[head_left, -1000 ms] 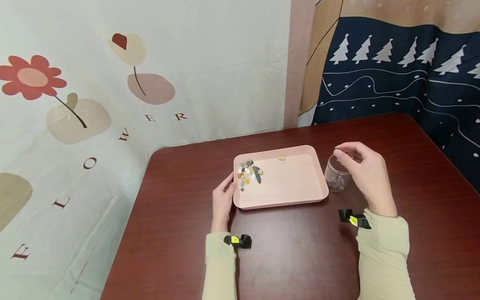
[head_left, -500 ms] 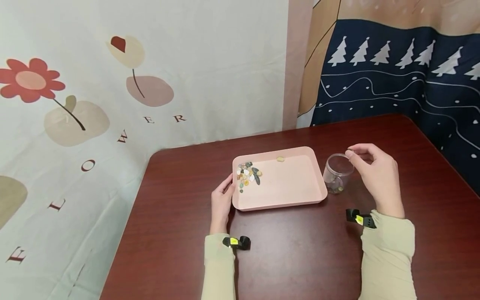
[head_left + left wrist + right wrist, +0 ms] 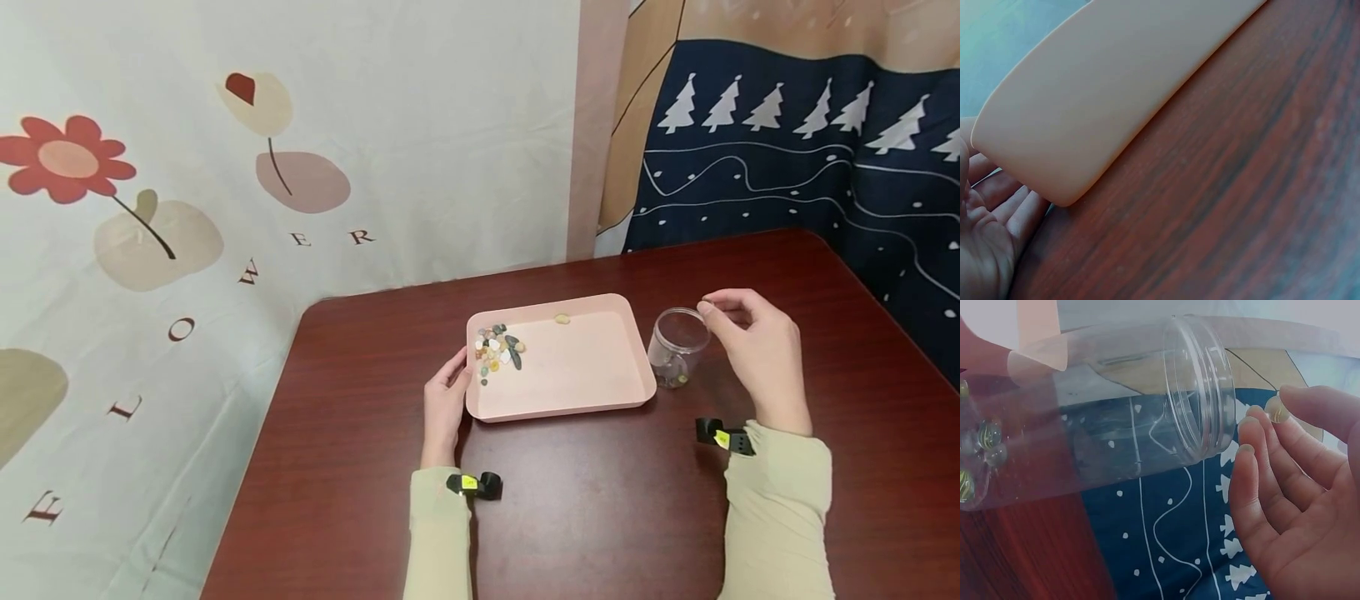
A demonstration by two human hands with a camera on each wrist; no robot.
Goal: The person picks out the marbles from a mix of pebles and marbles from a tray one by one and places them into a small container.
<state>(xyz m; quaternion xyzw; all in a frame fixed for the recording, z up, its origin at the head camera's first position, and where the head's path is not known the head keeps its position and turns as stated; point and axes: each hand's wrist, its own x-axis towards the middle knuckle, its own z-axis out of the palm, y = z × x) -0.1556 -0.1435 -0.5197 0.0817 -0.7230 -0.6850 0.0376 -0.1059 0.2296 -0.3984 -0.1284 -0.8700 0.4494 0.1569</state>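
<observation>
My left hand (image 3: 443,408) grips the left side of a pink tray (image 3: 570,383), and in the left wrist view its fingers lie against the outer wall of the tray's corner. Inside the tray, a cluster of small coloured pebbles (image 3: 495,344) sits at the left, and one yellowish pebble (image 3: 562,318) lies by the far wall. My right hand (image 3: 765,350) pinches a clear glass marble (image 3: 1278,410) with a yellow swirl between thumb and index finger. It is beside the mouth of an uncapped clear jar (image 3: 675,346), which holds several marbles (image 3: 988,435) at its bottom.
The jar stands close to the tray's right end on a dark red wooden table (image 3: 592,500). A pale flower-print cloth (image 3: 450,150) hangs behind the table, with a navy tree-print cloth (image 3: 757,179) at the right.
My right hand has moved right, from over the jar's mouth to beside its rim, and then stayed nearly still. The left hand and tray hold their place.
</observation>
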